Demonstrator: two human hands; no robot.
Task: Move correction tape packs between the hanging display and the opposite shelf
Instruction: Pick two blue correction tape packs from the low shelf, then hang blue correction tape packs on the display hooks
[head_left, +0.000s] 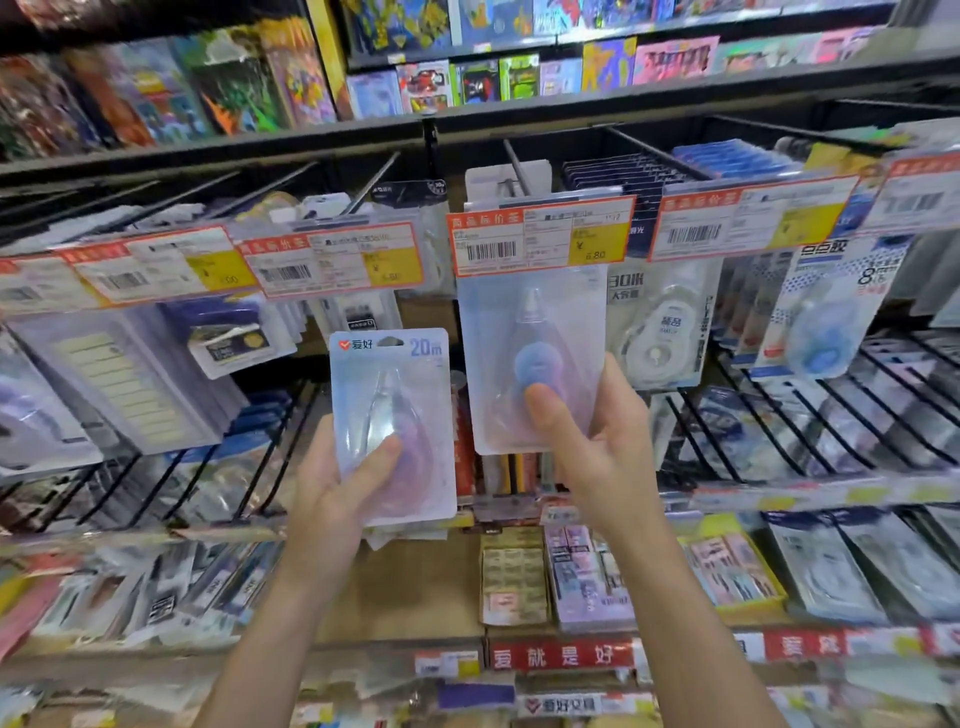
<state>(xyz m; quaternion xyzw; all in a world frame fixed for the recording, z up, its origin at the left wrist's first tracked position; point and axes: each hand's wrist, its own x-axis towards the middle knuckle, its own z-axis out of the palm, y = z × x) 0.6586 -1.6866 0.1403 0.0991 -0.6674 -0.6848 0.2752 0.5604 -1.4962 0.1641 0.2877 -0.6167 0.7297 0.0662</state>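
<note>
You are holding two correction tape packs in front of the hanging display. The left pack (393, 426), a clear blister on a pale card marked 20m, is sitting free of any hook, just at seven o'clock from the middle price tag (540, 235). Your left hand (337, 483) is gripping it from below: the thumb is pressing across the front of the blister, and the other fingers are curling behind the card, out of sight.

The right pack (532, 358) is hanging directly under that middle price tag, its top edge hidden behind it, so you cannot tell whether it is sitting on the metal hook (515, 165) that is running back above. Your right hand (592, 441) is pinching its lower half, thumb pressing on the blue wheel in the blister, fingers wrapping round the right edge behind.

At three o'clock from the right pack, a white 30-metre tape pack (662, 332) is hanging on the neighbouring peg. At nine o'clock from the left pack, a pack of pale strips (124, 384) is hanging. At six o'clock, a shelf (395, 587) is carrying small boxes (511, 577).
</note>
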